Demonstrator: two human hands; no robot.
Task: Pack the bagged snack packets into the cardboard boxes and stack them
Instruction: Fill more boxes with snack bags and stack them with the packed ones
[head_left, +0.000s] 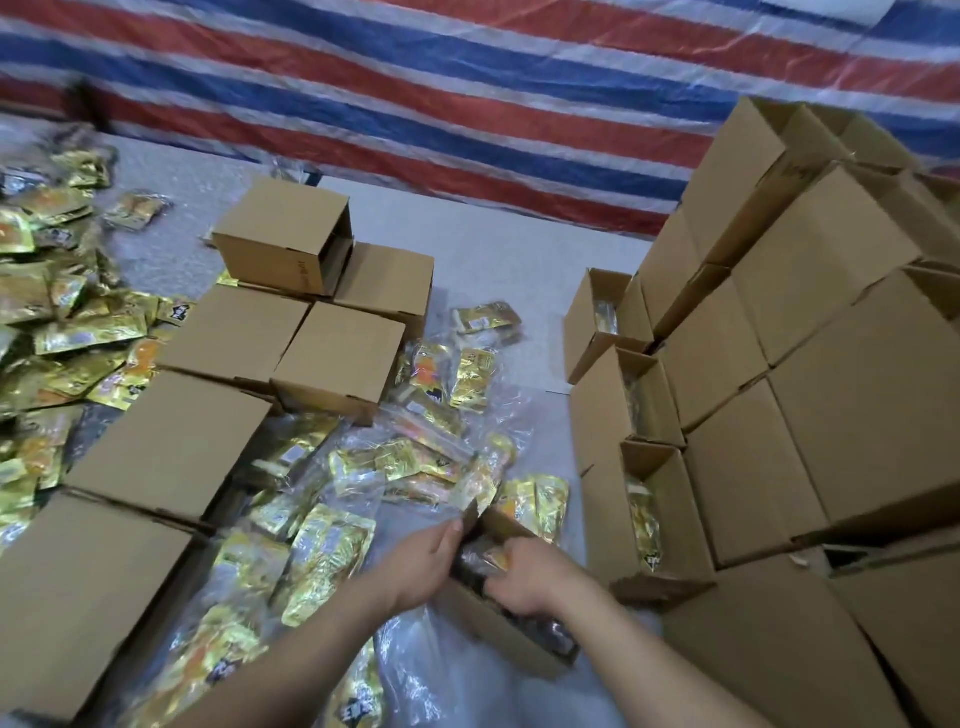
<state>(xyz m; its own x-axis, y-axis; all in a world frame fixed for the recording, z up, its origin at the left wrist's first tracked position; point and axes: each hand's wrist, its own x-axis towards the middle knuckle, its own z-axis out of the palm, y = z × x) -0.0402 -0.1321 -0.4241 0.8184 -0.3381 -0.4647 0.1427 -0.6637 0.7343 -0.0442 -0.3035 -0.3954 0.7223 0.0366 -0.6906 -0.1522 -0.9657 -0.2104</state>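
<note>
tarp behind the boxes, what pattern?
The tarp has red, blue and white stripes, seen clearly in the head view.

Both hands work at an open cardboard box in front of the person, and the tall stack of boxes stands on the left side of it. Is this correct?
Not quite. The head view shows both the left hand and right hand at the open cardboard box, but the tall stack of boxes stands on its right side, not the left.
</note>
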